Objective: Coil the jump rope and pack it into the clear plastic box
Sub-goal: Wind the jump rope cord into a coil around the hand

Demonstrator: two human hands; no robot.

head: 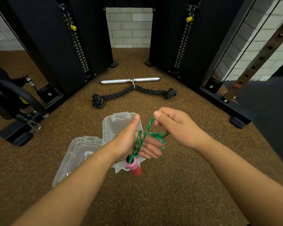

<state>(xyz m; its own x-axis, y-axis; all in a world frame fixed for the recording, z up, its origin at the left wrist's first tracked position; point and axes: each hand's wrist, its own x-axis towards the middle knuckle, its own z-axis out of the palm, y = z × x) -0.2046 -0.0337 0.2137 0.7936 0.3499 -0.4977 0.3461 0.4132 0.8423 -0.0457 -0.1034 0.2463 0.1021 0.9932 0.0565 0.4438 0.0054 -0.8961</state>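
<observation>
A green braided jump rope (140, 141) loops around my left hand (134, 142), whose fingers are spread with the thumb up. A pink-and-red handle (133, 166) hangs from the rope below that hand. My right hand (175, 126) pinches a strand of the rope between thumb and fingers, up and to the right of the left hand. The clear plastic box (119, 123) stands open on the floor behind my left hand, partly hidden by it. Its clear lid (77, 154) lies to the left, under my left forearm.
A black thick rope attachment (132, 93) and a chrome bar (130, 80) lie on the brown speckled floor beyond the box. Black cable-machine columns (75, 46) rise left and right, with frame feet (238, 122) on the floor. A white brick wall stands behind.
</observation>
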